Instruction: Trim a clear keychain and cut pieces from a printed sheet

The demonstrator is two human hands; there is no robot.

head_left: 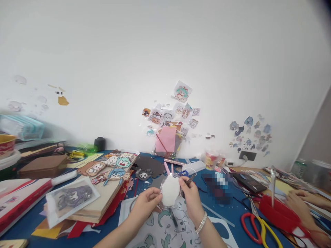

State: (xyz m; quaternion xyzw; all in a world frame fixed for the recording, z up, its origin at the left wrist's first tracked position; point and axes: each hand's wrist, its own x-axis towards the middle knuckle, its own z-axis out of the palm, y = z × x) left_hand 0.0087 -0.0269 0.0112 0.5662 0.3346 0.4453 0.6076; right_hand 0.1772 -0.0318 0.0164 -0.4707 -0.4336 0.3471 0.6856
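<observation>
Between my two hands is a white oval cutout (171, 190) with a crinkled clear film edge, held upright above the table. My left hand (148, 203) pinches its left edge between thumb and fingers. On the opposite edge, my right hand (190, 194) is closed, and a thin dark pen-like tool (191, 178) sticks out from its fingers. Under the hands lies a printed sheet (178, 224) with green and grey cartoon drawings. A dark, blurred strip (173, 219) shows just below the cutout; I cannot tell what it is.
Cartoon cutouts lie on a thick book (103, 203) at left, beside a film-covered drawing (73, 196). Scissors (258, 220) with red and yellow handles and a red container (280, 215) stand at right. Another person's hands (300, 203) are at far right. A wall (116, 69) rises behind.
</observation>
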